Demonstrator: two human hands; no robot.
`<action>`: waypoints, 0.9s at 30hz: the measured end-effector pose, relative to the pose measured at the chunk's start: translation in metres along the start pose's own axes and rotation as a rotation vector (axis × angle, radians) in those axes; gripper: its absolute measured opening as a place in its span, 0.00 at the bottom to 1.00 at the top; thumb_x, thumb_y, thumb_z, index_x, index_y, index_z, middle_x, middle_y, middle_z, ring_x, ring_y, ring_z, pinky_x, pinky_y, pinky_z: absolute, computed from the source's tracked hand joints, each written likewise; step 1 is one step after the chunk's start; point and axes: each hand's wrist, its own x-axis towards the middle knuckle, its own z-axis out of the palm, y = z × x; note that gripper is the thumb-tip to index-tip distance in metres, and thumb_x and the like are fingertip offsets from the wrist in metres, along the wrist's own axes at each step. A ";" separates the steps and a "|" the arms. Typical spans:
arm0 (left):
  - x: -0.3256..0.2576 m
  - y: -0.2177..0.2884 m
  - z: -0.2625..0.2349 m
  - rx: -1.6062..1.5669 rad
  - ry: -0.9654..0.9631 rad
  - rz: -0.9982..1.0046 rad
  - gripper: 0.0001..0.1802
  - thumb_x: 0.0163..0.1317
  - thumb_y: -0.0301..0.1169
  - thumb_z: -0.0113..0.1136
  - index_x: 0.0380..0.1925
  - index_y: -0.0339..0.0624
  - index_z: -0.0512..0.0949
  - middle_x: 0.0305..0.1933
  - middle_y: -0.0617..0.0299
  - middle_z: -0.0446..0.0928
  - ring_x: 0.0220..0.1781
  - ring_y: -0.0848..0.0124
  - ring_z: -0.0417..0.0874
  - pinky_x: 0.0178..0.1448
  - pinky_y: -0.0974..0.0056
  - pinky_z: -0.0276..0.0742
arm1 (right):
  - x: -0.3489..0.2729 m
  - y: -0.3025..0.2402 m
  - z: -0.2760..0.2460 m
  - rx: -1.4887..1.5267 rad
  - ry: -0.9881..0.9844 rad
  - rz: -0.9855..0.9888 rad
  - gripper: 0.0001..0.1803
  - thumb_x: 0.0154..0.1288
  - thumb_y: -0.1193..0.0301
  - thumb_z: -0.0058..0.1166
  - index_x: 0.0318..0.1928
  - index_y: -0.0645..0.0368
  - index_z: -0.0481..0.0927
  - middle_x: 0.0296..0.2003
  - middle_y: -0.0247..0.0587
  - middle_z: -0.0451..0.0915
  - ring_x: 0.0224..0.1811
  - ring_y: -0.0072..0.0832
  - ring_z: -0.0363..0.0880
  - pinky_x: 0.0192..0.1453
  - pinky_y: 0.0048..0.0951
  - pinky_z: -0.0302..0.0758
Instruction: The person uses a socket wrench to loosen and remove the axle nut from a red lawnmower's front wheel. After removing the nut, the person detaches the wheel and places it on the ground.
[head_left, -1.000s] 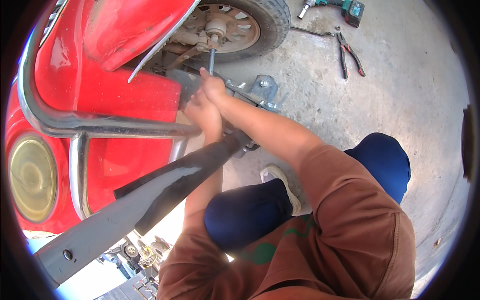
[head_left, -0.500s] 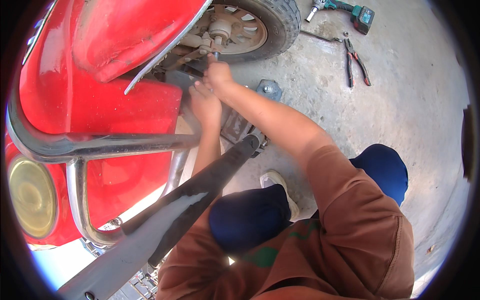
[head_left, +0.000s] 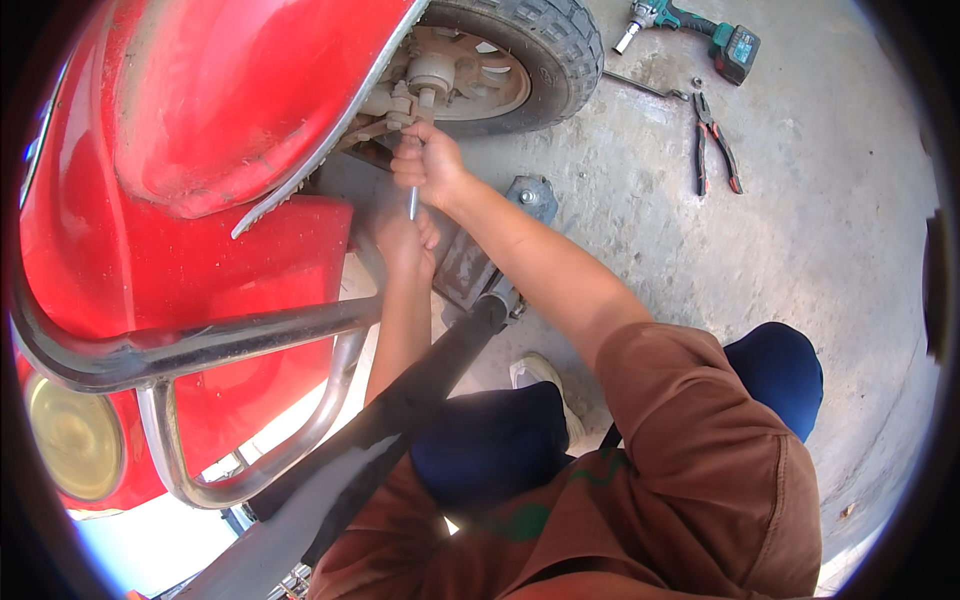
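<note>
My right hand point(head_left: 430, 165) is wrapped round a slim metal rod point(head_left: 413, 204) just below the wheel hub point(head_left: 430, 75). The rod's lower part sticks out beneath the fist; its upper part is hidden in the fingers. My left hand point(head_left: 404, 247) is lower down, fingers curled, close to the rod's lower end. Whether it touches the rod or holds something else is hidden. Above my right hand are a dirty steering joint point(head_left: 401, 105) and the front tyre point(head_left: 570, 55) of a red vehicle point(head_left: 250, 110).
A grey jack handle point(head_left: 400, 425) slants up from the lower left to a jack point(head_left: 530, 198). A chrome bumper bar point(head_left: 240, 335) crosses the left. On the concrete floor lie pliers point(head_left: 712, 145), a nut point(head_left: 697, 82), a long wrench point(head_left: 645, 86) and a teal cordless impact wrench point(head_left: 690, 30).
My left hand has moved down, apart from my right hand, and its fingers have curled. The rod's lower part now shows beneath my right fist. The whole view has shifted slightly.
</note>
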 end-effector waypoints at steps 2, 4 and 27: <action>0.002 -0.003 0.000 0.162 0.070 0.125 0.09 0.71 0.27 0.39 0.29 0.46 0.64 0.16 0.70 0.56 0.13 0.78 0.54 0.17 0.70 0.50 | 0.001 0.006 0.006 -0.112 0.124 -0.116 0.13 0.65 0.68 0.45 0.24 0.49 0.60 0.16 0.26 0.55 0.13 0.19 0.48 0.14 0.25 0.46; 0.007 -0.002 -0.006 0.004 -0.045 -0.009 0.10 0.71 0.26 0.38 0.28 0.46 0.63 0.16 0.70 0.56 0.13 0.78 0.54 0.17 0.71 0.50 | -0.001 0.011 0.016 -0.197 0.277 -0.204 0.11 0.66 0.68 0.44 0.26 0.51 0.64 0.17 0.28 0.58 0.13 0.20 0.51 0.15 0.26 0.48; -0.001 -0.023 -0.019 1.120 0.234 0.750 0.22 0.74 0.48 0.43 0.38 0.39 0.74 0.24 0.47 0.75 0.27 0.48 0.78 0.31 0.49 0.72 | -0.001 0.025 0.027 -0.424 0.582 -0.173 0.18 0.69 0.64 0.45 0.19 0.51 0.65 0.14 0.32 0.60 0.14 0.26 0.57 0.17 0.29 0.57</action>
